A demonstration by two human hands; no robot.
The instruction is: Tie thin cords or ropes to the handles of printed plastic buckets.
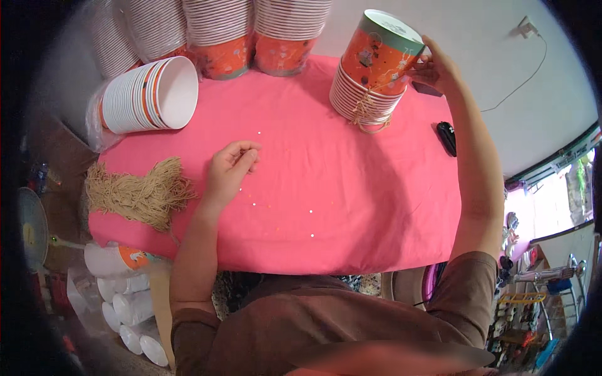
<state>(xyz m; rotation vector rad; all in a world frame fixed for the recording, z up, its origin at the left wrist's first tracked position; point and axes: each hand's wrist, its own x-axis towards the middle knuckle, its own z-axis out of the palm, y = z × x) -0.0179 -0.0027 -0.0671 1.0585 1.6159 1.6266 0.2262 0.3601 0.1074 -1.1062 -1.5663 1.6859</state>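
My right hand [437, 70] is closed against the side of an upside-down orange and green paper bucket [382, 59], near its upturned base. This bucket tops a stack of nested white-rimmed buckets [364, 100], mouths down, on the pink cloth at the far right. Tan strings [365, 111] hang down the near side of the stack and loop at its foot. Over the left middle of the table, my left hand [233, 164] is held with curled fingers and the thumb beside them; nothing shows in it.
A bundle of tan strings [141, 194] lies at the table's left. Behind it, a stack of buckets [150, 94] rests on its side. Tall wrapped bucket stacks [219, 37] stand along the back. A small black object [446, 138] is by my right forearm. Small white bits [311, 212] dot the pink cloth [351, 244].
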